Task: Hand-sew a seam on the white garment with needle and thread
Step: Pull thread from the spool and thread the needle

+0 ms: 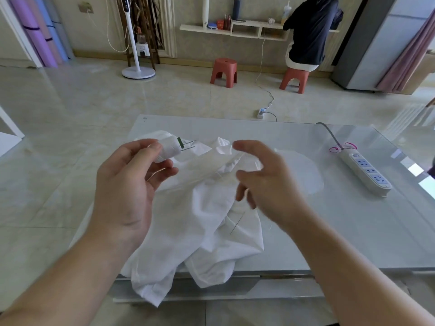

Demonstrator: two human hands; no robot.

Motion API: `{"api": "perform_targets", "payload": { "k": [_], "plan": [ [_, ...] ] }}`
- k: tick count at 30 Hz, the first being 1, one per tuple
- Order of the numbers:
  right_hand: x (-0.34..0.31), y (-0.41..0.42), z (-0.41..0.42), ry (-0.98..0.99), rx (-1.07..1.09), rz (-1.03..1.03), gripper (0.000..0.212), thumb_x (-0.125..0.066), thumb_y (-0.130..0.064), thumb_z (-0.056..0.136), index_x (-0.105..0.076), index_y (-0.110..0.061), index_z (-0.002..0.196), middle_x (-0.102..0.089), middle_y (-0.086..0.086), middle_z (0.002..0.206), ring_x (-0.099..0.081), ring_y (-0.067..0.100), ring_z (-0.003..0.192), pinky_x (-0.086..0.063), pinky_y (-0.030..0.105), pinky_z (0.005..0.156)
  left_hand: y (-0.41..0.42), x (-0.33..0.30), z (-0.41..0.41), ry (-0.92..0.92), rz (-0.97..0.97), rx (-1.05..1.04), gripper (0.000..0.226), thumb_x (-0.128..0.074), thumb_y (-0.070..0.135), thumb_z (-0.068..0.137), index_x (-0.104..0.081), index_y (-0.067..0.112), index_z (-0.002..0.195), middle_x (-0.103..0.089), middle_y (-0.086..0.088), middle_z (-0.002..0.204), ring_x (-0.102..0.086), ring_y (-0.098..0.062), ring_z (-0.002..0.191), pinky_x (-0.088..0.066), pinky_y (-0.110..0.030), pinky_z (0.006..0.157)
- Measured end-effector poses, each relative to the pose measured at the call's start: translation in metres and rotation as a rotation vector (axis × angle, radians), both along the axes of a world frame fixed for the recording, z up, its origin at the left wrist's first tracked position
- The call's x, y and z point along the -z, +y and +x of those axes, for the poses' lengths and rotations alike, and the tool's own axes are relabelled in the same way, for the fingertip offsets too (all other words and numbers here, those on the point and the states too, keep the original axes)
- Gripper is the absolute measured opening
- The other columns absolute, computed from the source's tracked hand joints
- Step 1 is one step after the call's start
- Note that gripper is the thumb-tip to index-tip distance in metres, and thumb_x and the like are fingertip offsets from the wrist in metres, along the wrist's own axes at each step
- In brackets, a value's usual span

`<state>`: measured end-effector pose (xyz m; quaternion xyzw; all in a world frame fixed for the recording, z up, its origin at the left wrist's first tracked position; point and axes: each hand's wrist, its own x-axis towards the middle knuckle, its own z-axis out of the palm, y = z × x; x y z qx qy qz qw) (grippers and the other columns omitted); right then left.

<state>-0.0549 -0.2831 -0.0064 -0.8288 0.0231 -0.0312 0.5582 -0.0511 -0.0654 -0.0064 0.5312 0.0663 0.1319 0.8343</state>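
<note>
No stitches show yet: the left hand (131, 177) grips a white thread spool (168, 148) in its fingers, the right hand (263, 175) hovers loosely spread and blurred, grasping nothing visible, and the white garment (200, 231) lies crumpled beneath both on the bench (329, 231).

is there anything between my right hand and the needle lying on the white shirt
Nothing visible does. The thin metal needle lies uncovered on the crumpled white cotton garment, just below the right hand, with only bare cloth between them. The hand is motion-blurred.
</note>
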Motion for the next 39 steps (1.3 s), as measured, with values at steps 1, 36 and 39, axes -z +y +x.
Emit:
{"api": "perform_targets", "payload": {
  "k": [1, 36, 39],
  "plan": [
    [-0.001, 0.010, -0.002, 0.051, -0.097, -0.007, 0.059, -0.057, -0.006, 0.097, -0.055, -0.050, 0.136, -0.076, 0.003, 0.069, -0.049, 0.029, 0.051, -0.046, 0.040, 0.056, -0.001, 0.000, -0.002, -0.004, -0.001, 0.024, 0.009, -0.064, 0.005, 0.100, -0.073, 0.006, 0.098, -0.075, -0.008, 0.089, -0.068, -0.023, 0.076, -0.061, -0.033, 0.074],
    [-0.002, -0.020, 0.013, -0.103, 0.051, 0.596, 0.027, -0.054, -0.002, 0.105, -0.071, -0.002, 0.084, -0.058, 0.014, 0.063, -0.038, 0.020, 0.040, -0.029, 0.021, 0.041, 0.011, 0.010, 0.014, 0.150, 0.031, -0.035, 0.015, -0.069, 0.010, 0.098, -0.071, 0.007, 0.083, -0.066, -0.002, 0.071, -0.061, -0.017, 0.065, -0.060, -0.030, 0.065],
    [0.001, -0.025, 0.013, -0.099, 0.128, 0.571, 0.028, -0.055, -0.001, 0.104, -0.072, -0.003, 0.082, -0.058, 0.014, 0.064, -0.038, 0.021, 0.041, -0.028, 0.023, 0.042, 0.010, 0.009, 0.015, 0.145, 0.023, -0.055, 0.015, -0.070, 0.011, 0.098, -0.071, 0.008, 0.083, -0.067, -0.001, 0.071, -0.062, -0.016, 0.063, -0.061, -0.029, 0.065]
  ]
}}
